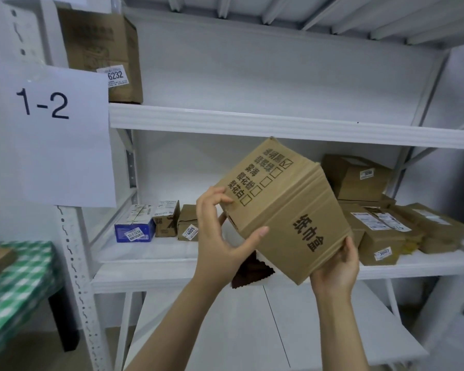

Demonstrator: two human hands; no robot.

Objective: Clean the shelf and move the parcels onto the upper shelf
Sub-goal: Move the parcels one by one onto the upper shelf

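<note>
A brown cardboard parcel (pixel 287 207) with printed characters and checkboxes is tilted in the air in front of the lower shelf (pixel 150 274). My left hand (pixel 217 231) grips its left end, fingers curled over the edge. My right hand (pixel 335 269) holds its lower right corner from below. The upper shelf (pixel 279 124) runs above it, with one large box (pixel 102 54) labelled 6232 at its left end. A dark brown cloth (pixel 249 271) lies on the lower shelf's front edge, partly hidden behind the parcel.
Three small parcels (pixel 156 223) stand at the lower shelf's back left. Several brown parcels (pixel 381 210) are piled at its right. A paper sign reading 1-2 (pixel 46 135) hangs on the left upright. A green checked table (pixel 19 285) stands at far left.
</note>
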